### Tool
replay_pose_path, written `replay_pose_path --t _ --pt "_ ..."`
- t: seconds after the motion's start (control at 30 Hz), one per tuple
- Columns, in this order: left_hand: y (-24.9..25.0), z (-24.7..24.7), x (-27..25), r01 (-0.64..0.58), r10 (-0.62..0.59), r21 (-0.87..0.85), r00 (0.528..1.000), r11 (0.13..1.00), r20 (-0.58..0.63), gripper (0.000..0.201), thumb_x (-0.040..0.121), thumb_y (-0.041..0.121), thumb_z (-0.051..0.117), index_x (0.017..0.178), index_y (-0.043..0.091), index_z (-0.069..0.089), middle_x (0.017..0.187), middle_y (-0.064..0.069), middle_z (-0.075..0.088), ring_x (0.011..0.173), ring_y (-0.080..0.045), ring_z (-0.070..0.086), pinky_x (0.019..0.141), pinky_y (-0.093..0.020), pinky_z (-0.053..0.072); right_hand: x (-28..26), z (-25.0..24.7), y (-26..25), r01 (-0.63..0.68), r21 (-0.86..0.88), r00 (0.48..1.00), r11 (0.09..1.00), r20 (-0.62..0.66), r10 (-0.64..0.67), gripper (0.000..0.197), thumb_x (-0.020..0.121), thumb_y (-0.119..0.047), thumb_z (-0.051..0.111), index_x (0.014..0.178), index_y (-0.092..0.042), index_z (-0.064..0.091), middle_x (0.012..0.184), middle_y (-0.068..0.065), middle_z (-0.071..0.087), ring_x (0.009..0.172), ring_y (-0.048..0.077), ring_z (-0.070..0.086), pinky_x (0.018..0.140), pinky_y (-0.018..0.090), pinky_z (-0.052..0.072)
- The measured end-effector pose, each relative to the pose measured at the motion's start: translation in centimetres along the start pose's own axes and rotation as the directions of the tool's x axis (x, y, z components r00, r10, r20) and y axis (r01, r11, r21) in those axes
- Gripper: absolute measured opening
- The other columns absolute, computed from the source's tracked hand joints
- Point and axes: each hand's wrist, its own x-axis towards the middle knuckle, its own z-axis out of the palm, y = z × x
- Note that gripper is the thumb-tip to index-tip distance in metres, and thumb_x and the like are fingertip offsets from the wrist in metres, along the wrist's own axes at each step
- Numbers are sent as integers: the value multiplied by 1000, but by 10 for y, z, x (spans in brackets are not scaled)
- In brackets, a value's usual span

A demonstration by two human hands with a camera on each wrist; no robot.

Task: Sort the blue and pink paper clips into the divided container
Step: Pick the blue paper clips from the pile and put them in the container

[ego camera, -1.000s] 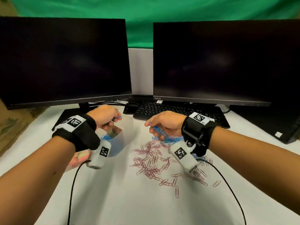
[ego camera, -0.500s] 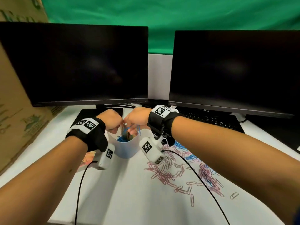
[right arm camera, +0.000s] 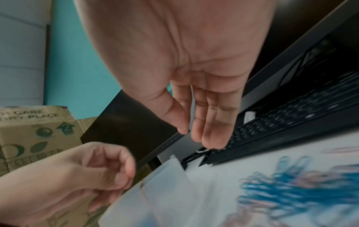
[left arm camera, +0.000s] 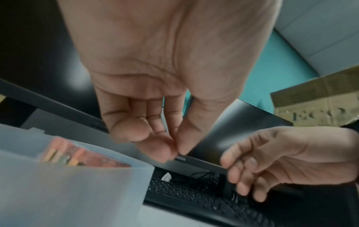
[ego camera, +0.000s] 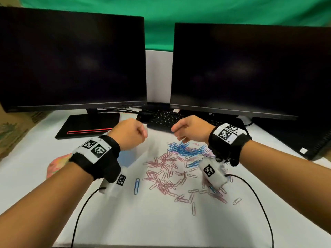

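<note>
Beyond both our hands stand two dark monitors [ego camera: 71,58] and a keyboard [ego camera: 164,119], with a cardboard box [right arm camera: 33,135] off to the left. Our left hand [ego camera: 131,134] hovers with fingers curled, holding nothing, above the translucent divided container [left arm camera: 64,190]. Our right hand [ego camera: 192,128] hangs relaxed and empty, with blue paper clips [ego camera: 186,150] heaped on the table [ego camera: 161,221] just below it and pink paper clips [ego camera: 161,174] nearer us.

Your blue clips [ego camera: 186,151] lie heaped at twelve o'clock of the pink clips [ego camera: 161,174] scattered flat; one blue clip [ego camera: 136,186] strays at nine o'clock. The translucent container [left arm camera: 68,192] stands beyond it, mostly hidden.
</note>
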Motion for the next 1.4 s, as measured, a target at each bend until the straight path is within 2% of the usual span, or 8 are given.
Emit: replay_pose_path --t 0.17,0.23,0.43,0.6,0.9,1.13,1.3,1.4 --pt "-16 25 -17 -3 -66 343 979 939 191 7 81 23 69 76 21 73 84 8 71 84 -14 66 76 -28 55 -40 -27 50 -44 -291 999 956 14 51 23 89 -5 56 92 -22 72 77 2 70 67 16 65 65 31 60" --pt "-13 35 -24 -17 -105 459 965 888 239 17 80 36 72 82 20 68 91 2 69 87 -18 65 75 -29 53 -51 -34 62 -79 -416 996 906 -8 84 24 87 -8 55 91 -23 73 72 -10 67 63 6 62 57 18 53" --pt "-12 60 -33 -58 -238 654 904 755 355 31 80 39 68 68 20 47 76 5 56 78 -18 59 65 -25 47 -77 -35 81 -110 -624 989 774 11 149 20 84 -13 58 90 -17 77 89 -6 74 81 13 65 75 27 55" --pt "-11 63 -33 -30 -254 616 895 787 368 9 79 23 67 82 15 67 89 -1 71 84 -19 68 69 -27 56 -80 -30 98 -117 -665 985 738 14 169 22 84 -12 56 96 -21 73 96 -4 71 88 17 65 79 31 56" --pt "-8 72 -36 9 -229 531 908 847 350 28 88 8 55 114 14 62 117 -5 62 105 -23 60 78 -22 48 -77 -22 113 -150 -588 984 795 -14 176 26 86 -7 54 104 -19 69 89 -3 62 85 17 63 79 28 55" --pt "-14 75 -38 2 -183 489 928 872 323 24 89 13 55 112 15 64 116 -4 64 104 -22 61 90 -27 52 -75 -22 109 -142 -598 981 789 19 191 16 85 -6 55 85 -20 63 87 -3 63 83 16 58 76 25 51" --pt "-10 56 -37 -10 -74 341 970 940 233 14 88 13 59 89 22 70 99 5 67 89 -13 61 76 -21 50 -72 -30 104 -148 -531 985 834 -7 171 15 85 -11 59 80 -22 68 77 -8 66 73 11 61 65 21 49" --pt "-4 24 -36 -11 -22 216 989 976 149 19 87 10 60 79 25 68 86 10 67 78 -8 61 84 -27 52 -67 -36 84 -105 -474 994 874 -30 103 13 85 -14 64 85 -23 73 69 -17 63 66 0 58 62 15 46"
